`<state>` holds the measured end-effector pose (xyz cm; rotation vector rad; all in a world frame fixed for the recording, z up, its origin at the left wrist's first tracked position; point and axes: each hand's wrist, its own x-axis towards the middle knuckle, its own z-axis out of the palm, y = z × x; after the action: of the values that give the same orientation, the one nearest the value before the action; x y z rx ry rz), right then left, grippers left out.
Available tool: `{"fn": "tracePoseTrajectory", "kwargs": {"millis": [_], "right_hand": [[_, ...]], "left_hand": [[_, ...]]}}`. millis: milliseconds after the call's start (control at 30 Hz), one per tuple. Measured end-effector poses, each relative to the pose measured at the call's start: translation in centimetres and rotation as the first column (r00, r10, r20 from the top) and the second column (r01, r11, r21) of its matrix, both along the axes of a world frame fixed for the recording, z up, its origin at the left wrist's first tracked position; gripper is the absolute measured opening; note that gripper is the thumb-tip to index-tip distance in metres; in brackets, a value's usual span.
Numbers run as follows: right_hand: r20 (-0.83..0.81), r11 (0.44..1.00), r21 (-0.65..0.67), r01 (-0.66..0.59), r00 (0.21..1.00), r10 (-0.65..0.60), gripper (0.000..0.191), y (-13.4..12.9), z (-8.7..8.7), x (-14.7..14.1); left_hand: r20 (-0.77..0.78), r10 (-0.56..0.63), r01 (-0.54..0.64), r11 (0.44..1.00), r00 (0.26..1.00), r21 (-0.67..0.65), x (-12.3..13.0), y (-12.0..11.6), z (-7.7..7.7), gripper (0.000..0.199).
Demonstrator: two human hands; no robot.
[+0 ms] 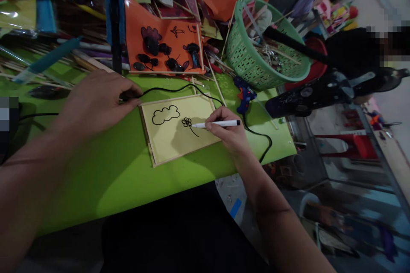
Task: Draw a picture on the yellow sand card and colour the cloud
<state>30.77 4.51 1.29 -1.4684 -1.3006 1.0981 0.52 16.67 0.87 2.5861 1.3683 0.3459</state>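
Note:
A yellow card with a thin wooden frame lies on the green table. It bears a black outline of a cloud and a small flower with a curved stem. My right hand holds a white marker with a black end, its tip beside the flower. At the card's upper left corner is my left hand, thumb and fingertips close together near a black cord. Whether anything is between those fingertips is too dark to tell.
Behind the card lies an orange framed sheet with dark pieces on it. A green basket of sticks, a blue glue gun with its cord, and a dark bottle-like object stand or lie to the right. Craft scraps crowd the back left.

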Motion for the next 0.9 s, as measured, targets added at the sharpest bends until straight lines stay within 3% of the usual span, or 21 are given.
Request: {"fn": "tracePoseTrajectory", "kwargs": {"millis": [900], "right_hand": [[-0.002,0.998,0.012,-0.056,0.998,0.056,0.022,0.20,-0.08,-0.23]], "left_hand": [[-0.006,-0.008,0.008,1.000,1.000,0.004,-0.01,-0.04,-0.19,0.044]]}}
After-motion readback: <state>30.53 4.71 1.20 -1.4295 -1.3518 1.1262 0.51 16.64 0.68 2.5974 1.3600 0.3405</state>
